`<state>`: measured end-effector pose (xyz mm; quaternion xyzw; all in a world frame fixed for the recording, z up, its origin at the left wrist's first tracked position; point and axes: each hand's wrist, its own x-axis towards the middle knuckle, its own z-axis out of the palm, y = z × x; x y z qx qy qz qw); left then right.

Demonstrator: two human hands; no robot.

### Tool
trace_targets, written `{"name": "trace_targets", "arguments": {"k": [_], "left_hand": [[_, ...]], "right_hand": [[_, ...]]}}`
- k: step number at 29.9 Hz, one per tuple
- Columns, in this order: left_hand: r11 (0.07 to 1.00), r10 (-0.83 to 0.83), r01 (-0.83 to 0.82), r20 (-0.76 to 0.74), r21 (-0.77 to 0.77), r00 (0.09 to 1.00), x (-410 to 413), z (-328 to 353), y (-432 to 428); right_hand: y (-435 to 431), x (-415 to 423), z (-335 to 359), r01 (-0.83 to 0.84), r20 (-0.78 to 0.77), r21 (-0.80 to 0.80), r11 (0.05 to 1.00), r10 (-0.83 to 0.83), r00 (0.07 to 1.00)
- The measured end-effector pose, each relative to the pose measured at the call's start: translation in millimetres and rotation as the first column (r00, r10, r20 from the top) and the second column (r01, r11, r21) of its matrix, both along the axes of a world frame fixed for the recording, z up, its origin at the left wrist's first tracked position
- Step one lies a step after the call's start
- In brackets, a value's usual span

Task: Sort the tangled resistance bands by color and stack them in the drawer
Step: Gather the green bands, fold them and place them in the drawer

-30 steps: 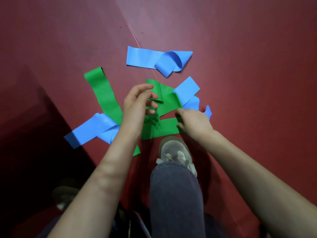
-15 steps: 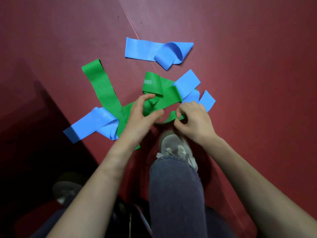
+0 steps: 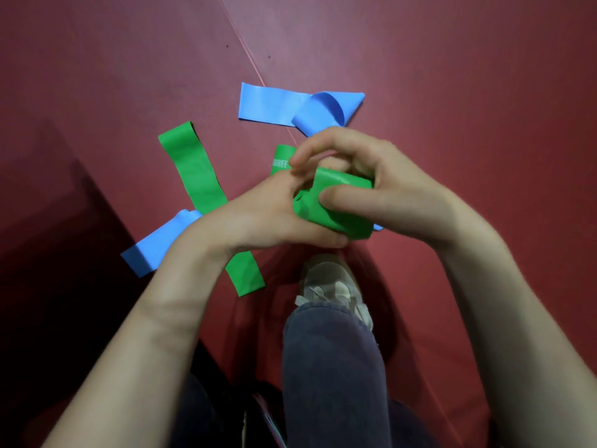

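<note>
A folded green band (image 3: 336,205) is raised above the red floor between both hands. My left hand (image 3: 268,218) grips it from below and the left. My right hand (image 3: 378,185) curls over it, thumb pressed on its top. A long green band (image 3: 197,176) lies flat on the floor to the left, crossing over a blue band (image 3: 155,244). Another blue band (image 3: 290,108), twisted at one end, lies farther off. A green end with white lettering (image 3: 281,160) shows behind my fingers. The blue bands under my hands are mostly hidden. No drawer is in view.
The red mat floor (image 3: 452,92) has a seam line running diagonally. My knee in dark trousers (image 3: 329,367) and a light shoe (image 3: 332,286) sit just below the hands. A dark shadowed area fills the lower left.
Both hands have lifted the middle green band off the floor and bunched it into a fold, closer to the camera. The other bands lie where they were.
</note>
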<state>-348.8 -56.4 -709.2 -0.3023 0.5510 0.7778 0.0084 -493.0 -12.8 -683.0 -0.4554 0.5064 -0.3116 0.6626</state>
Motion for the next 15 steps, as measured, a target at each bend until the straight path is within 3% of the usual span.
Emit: {"name": "trace_targets", "arguments": {"k": [4,8,11,15], "left_hand": [[0.995,0.003,0.011,-0.129,0.103,0.992,-5.6,16.2,1.8],[0.947,0.222,-0.194,-0.085,0.257,0.971,-4.0,8.7,11.2],[0.921,0.263,-0.234,-0.055,0.312,0.963,2.3,3.0,17.8],[0.726,0.362,-0.265,-0.026,0.634,0.932,10.7,-0.4,26.6]], "right_hand": [[-6.2,-5.4,8.2,0.015,-0.036,-0.059,0.998,-0.017,0.999],[-4.0,4.1,7.7,0.024,-0.393,-0.203,0.979,-0.104,0.914],[0.0,13.2,3.6,0.055,-0.434,-0.234,0.971,-0.155,0.887],[6.6,22.0,-7.8,0.080,-0.405,-0.261,0.962,-0.184,0.896]]}}
